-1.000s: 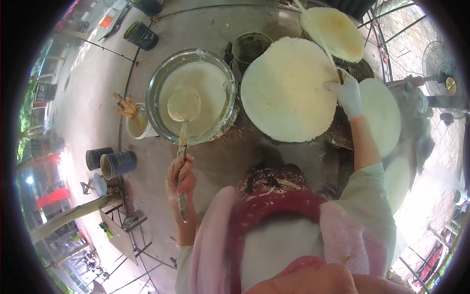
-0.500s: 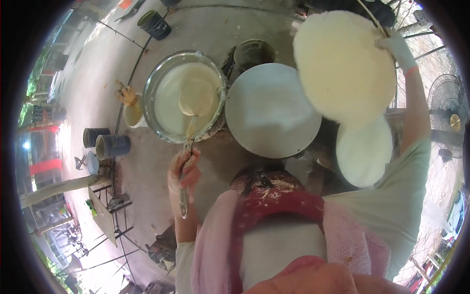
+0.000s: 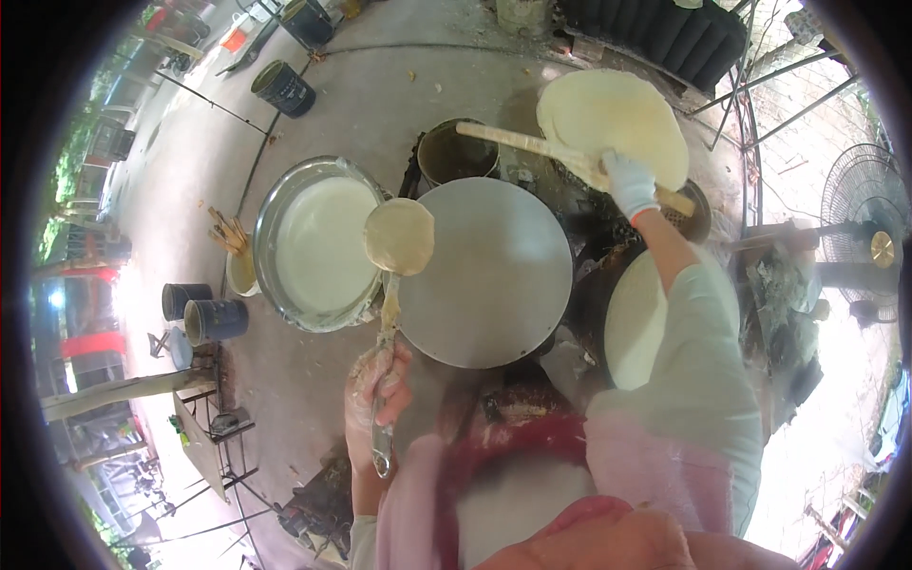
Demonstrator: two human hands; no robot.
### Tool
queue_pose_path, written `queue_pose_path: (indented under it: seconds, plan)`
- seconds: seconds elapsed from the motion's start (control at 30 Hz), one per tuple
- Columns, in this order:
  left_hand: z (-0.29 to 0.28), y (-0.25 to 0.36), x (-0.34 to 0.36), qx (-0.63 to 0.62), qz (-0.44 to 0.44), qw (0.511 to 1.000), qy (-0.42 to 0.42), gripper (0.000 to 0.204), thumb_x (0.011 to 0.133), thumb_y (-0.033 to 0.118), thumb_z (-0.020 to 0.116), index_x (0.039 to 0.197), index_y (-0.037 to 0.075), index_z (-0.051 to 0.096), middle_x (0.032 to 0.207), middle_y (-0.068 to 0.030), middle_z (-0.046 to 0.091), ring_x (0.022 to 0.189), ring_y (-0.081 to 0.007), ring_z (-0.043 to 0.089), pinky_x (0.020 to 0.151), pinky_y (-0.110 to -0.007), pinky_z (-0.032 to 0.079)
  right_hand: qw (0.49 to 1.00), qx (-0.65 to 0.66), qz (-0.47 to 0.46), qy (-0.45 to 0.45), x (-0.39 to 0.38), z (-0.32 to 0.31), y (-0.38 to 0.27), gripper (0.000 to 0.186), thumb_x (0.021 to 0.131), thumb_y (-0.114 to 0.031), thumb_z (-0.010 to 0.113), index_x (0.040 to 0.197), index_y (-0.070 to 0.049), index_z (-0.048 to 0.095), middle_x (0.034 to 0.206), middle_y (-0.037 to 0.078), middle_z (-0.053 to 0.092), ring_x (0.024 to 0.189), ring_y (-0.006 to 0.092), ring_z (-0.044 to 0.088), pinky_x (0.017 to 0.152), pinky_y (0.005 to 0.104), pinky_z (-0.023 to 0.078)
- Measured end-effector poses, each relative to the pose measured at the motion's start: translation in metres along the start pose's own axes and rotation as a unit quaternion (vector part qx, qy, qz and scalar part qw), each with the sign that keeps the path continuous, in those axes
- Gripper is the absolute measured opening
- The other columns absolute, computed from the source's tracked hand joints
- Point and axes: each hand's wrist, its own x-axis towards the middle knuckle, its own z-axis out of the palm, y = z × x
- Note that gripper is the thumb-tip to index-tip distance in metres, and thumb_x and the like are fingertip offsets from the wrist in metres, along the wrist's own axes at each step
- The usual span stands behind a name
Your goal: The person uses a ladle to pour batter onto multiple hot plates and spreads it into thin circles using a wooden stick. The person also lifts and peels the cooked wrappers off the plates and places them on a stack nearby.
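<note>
Closed around a long metal handle, my left hand (image 3: pixel 378 385) holds a ladle (image 3: pixel 399 236) of pale batter over the left edge of a round grey griddle (image 3: pixel 484 285). Left of it is a steel basin (image 3: pixel 271 228) of white batter (image 3: pixel 318 247). My right hand (image 3: pixel 629 185), in a white glove, grips a long pale wooden stick (image 3: pixel 503 135) lying across a cream-coloured round flat sheet (image 3: pixel 608 109) at the upper right, beyond the griddle. Another pale sheet (image 3: pixel 627 332) shows partly behind my right forearm.
A dark pot (image 3: pixel 456 141) sits behind the griddle. A container (image 3: pixel 242 275) of sticks, dark buckets (image 3: pixel 214 321) and a metal-framed stand (image 3: pixel 214 437) are on the left. A fan (image 3: pixel 860 237) stands at the right; dark corrugated panels (image 3: pixel 646 43) lie at the back.
My right hand and stick have carried the sheet off the griddle to the upper right, exposing its grey surface. The ladle has moved rightward from over the basin to the griddle's edge.
</note>
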Motion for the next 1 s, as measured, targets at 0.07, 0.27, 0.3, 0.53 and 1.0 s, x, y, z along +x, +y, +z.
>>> queue_pose_path:
  seconds: [0.07, 0.27, 0.3, 0.53, 1.0]
  plan:
    - [0.011, -0.004, -0.001, 0.013, 0.003, 1.0, 0.02, 0.027, 0.094, 0.012, 0.051, 0.104, -0.013, 0.051, 0.058, -0.0028, 0.042, 0.03, -0.0059, 0.026, 0.024, -0.019, 0.023, 1.0, 0.006, 0.014, 0.0, -0.006, 0.016, -0.017, 0.024, 0.083, -0.015, 0.051, 0.108, -0.012, 0.051, 0.087, 0.006, 0.059, 0.077, 0.0236, 0.064, 0.057, 0.0399, 0.053]
    - [0.034, -0.02, 0.016, 0.051, -0.01, 0.999, 0.007, 0.026, 0.095, 0.014, 0.049, 0.098, -0.011, 0.053, 0.057, -0.0021, 0.042, 0.03, -0.0065, 0.025, 0.024, -0.02, 0.021, 0.991, 0.123, 0.003, 0.058, 0.008, 0.013, -0.019, 0.022, 0.084, -0.014, 0.05, 0.105, -0.012, 0.053, 0.089, 0.007, 0.062, 0.081, 0.0273, 0.064, 0.067, 0.0411, 0.052]
    - [0.036, -0.023, 0.02, 0.053, -0.012, 0.999, 0.005, 0.026, 0.095, 0.014, 0.049, 0.098, -0.011, 0.053, 0.057, -0.0021, 0.042, 0.03, -0.0065, 0.025, 0.024, -0.02, 0.021, 0.991, 0.122, 0.006, 0.058, 0.011, 0.013, -0.021, 0.022, 0.084, -0.014, 0.05, 0.105, -0.012, 0.053, 0.089, 0.007, 0.062, 0.081, 0.0273, 0.064, 0.067, 0.0411, 0.052]
    - [0.042, -0.053, 0.063, 0.151, -0.062, 0.986, -0.04, 0.03, 0.096, 0.023, 0.049, 0.096, -0.007, 0.053, 0.057, -0.0006, 0.041, 0.031, -0.0092, 0.031, 0.03, -0.023, 0.024, 0.968, 0.243, 0.047, 0.043, 0.003, -0.005, -0.048, 0.032, 0.084, -0.02, 0.052, 0.117, -0.017, 0.053, 0.094, 0.015, 0.063, 0.086, 0.0363, 0.062, 0.072, 0.0457, 0.049]
    - [-0.076, -0.13, 0.187, 0.786, 0.357, 0.505, 0.004, 0.043, 0.083, 0.029, 0.068, 0.108, -0.003, 0.054, 0.073, -0.0176, 0.061, 0.063, -0.0341, 0.06, 0.059, -0.041, 0.049, 0.863, 0.316, 0.375, -0.118, -0.255, -0.148, -0.212, 0.061, 0.088, -0.034, 0.057, 0.144, -0.027, 0.033, 0.088, 0.012, 0.058, 0.07, 0.0335, 0.06, 0.061, 0.0439, 0.049]
